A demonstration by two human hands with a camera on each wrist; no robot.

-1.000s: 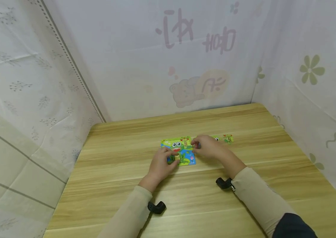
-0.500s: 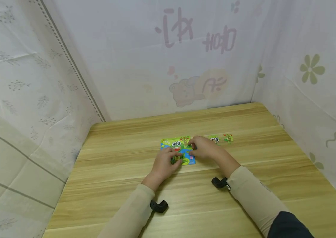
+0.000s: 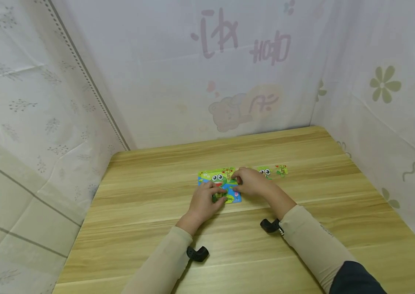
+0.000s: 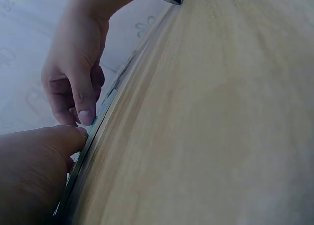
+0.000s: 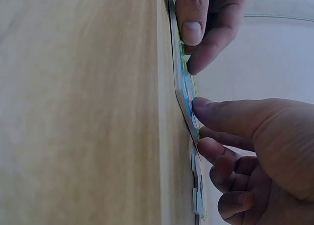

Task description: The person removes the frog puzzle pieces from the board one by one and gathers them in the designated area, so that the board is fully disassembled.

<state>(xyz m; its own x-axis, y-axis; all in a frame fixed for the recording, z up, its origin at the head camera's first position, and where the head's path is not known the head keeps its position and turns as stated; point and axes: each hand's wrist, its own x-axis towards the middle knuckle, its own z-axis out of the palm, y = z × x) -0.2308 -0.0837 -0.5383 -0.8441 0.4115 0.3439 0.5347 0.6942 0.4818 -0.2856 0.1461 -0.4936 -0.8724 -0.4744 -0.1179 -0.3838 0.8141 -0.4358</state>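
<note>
A flat frog jigsaw puzzle (image 3: 217,178), mostly green and blue, lies on the table in the head view. My left hand (image 3: 203,202) rests on its lower left part, thumb and forefinger apart and covering much of the frog's body. At the puzzle's right edge is my right hand (image 3: 254,181), its thumb and forefinger on the edge and its other fingers bent. The right wrist view shows the right thumb (image 5: 208,112) against the puzzle's top face; I cannot tell whether a piece is pinched there. In that view the left fingertips touch the puzzle farther along.
Behind the right hand, loose puzzle pieces lie in a row: one with frog eyes (image 3: 265,172) and one with a tree (image 3: 282,170). The wooden table (image 3: 148,196) meets patterned cloth at the back and sides. Black wrist mounts (image 3: 197,254) stick out from both sleeves.
My right hand has moved slightly left onto the puzzle's edge, uncovering more of the frog-eye piece. My left hand has shifted a little right over the frog's body. Both barely move lately.
</note>
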